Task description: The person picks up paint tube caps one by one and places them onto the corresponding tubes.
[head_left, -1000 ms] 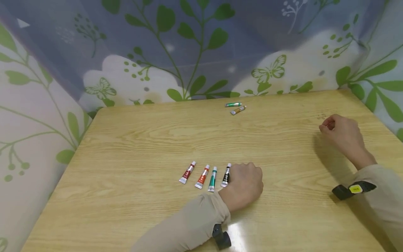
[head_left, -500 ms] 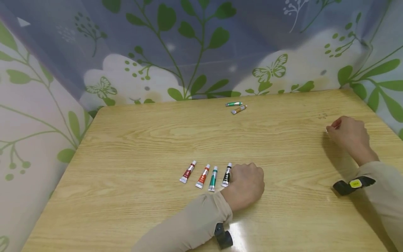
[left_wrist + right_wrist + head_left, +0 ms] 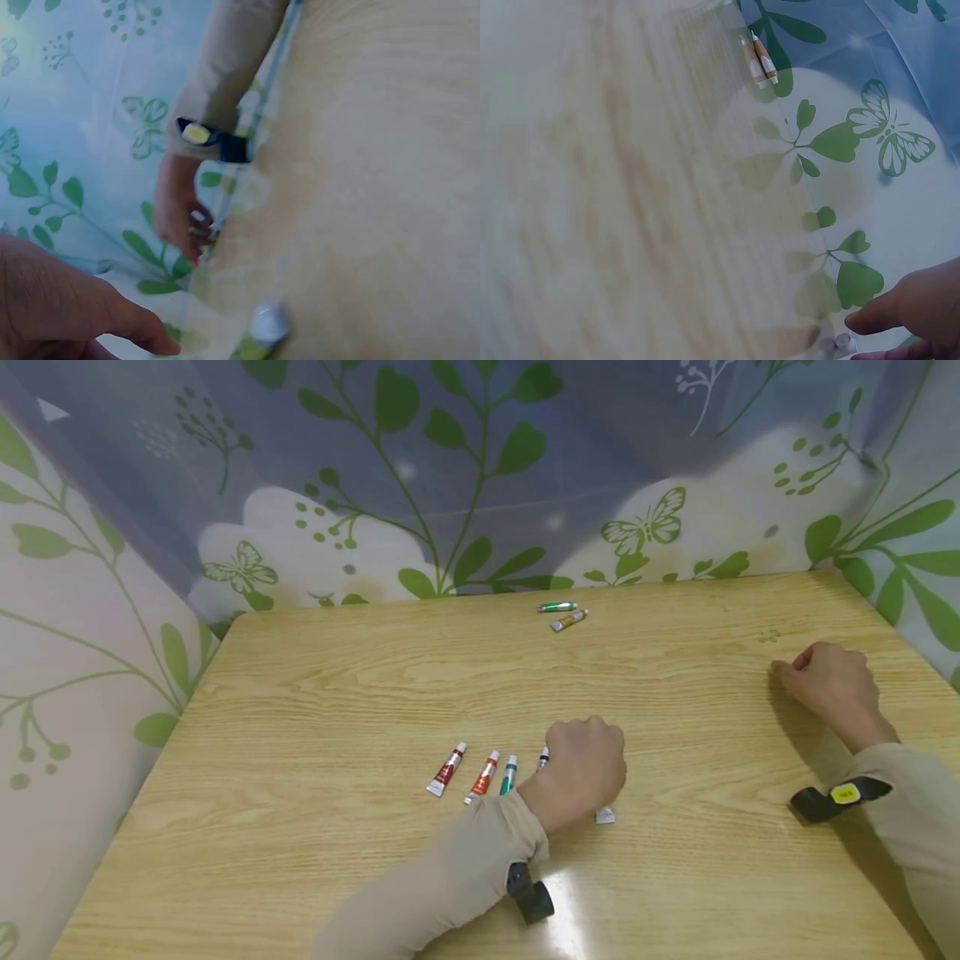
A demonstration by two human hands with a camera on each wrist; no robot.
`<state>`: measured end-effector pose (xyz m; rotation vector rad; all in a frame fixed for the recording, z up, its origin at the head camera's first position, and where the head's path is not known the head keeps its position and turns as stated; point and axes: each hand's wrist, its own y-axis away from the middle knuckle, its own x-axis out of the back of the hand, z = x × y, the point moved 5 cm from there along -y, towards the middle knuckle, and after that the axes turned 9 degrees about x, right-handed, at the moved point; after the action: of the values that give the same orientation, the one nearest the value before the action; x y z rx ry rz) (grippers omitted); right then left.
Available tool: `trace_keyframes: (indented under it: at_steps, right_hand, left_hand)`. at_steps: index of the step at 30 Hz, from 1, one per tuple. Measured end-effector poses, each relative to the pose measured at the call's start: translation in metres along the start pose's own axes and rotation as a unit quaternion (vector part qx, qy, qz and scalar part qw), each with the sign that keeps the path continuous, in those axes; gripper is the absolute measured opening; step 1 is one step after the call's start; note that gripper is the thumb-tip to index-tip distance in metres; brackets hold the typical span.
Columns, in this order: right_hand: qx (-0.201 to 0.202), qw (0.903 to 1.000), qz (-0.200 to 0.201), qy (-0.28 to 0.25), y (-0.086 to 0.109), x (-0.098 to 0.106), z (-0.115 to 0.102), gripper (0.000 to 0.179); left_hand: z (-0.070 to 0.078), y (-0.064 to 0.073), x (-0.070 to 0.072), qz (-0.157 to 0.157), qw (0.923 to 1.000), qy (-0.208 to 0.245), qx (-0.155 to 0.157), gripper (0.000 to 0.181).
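Paint tubes with white caps lie in a row on the wooden table: dark red [image 3: 447, 769], orange-red [image 3: 483, 776], green [image 3: 508, 774] and a dark one [image 3: 543, 758], partly covered. My left hand [image 3: 576, 770] hovers at the row's right end. Below it the silvery end of another paint tube [image 3: 605, 816] shows; in the left wrist view a white cap [image 3: 268, 322] lies apart from the thumb. My right hand [image 3: 831, 687], at the table's right side, has curled fingers. Its thumb and finger are around a white-capped paint tube [image 3: 845, 343], whose body is hidden.
At the table's back edge lie a green paint tube [image 3: 557, 607] and an ochre one [image 3: 569, 621]. A leaf-patterned cloth [image 3: 480, 510] stands behind the wooden table [image 3: 315, 718] and along both sides. Each sleeve carries a black wrist camera [image 3: 529, 893].
My left hand has lifted off the table, uncovering the end of the paint tube beneath it and covering more of the dark one. The right hand has shifted slightly right and toward me.
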<state>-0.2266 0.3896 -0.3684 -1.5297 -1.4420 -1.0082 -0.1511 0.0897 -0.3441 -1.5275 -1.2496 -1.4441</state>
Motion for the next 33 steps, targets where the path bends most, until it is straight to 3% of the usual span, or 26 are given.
trace_keyframes:
  at_steps: [3, 8, 12, 16, 20, 24, 33]
  right_hand:
    - [0.006, 1.0, 0.0, 0.0, -0.001, -0.002, 0.001, 0.046]
    - [0.01, 0.9999, 0.007, 0.001, -0.002, -0.003, 0.003, 0.041]
    - [0.006, 0.9999, 0.012, -0.003, -0.002, -0.005, 0.002, 0.035]
    - [-0.003, 0.9999, 0.01, -0.006, -0.001, -0.006, 0.002, 0.031]
    - [0.004, 0.9999, 0.016, -0.001, -0.001, -0.005, 0.0, 0.031]
    - [0.006, 0.9998, 0.02, 0.0, 0.0, -0.005, -0.002, 0.03]
    - [0.007, 0.9997, 0.025, 0.0, 0.005, -0.007, -0.001, 0.029]
  left_hand:
    - [-0.013, -0.021, 0.014, 0.028, 0.999, 0.035, 0.008, 0.036]
    - [-0.038, -0.072, 0.026, 0.048, 0.9907, 0.12, 0.042, 0.031]
    - [-0.059, -0.113, 0.023, 0.049, 0.9799, 0.173, 0.086, 0.013]
    - [-0.075, -0.142, 0.012, 0.045, 0.9734, 0.19, 0.119, 0.018]
    - [-0.084, -0.158, 0.006, 0.059, 0.9704, 0.195, 0.13, 0.023]
    - [-0.086, -0.168, 0.002, 0.056, 0.9662, 0.221, 0.121, 0.024]
    - [-0.086, -0.176, -0.01, 0.065, 0.9657, 0.221, 0.12, 0.019]
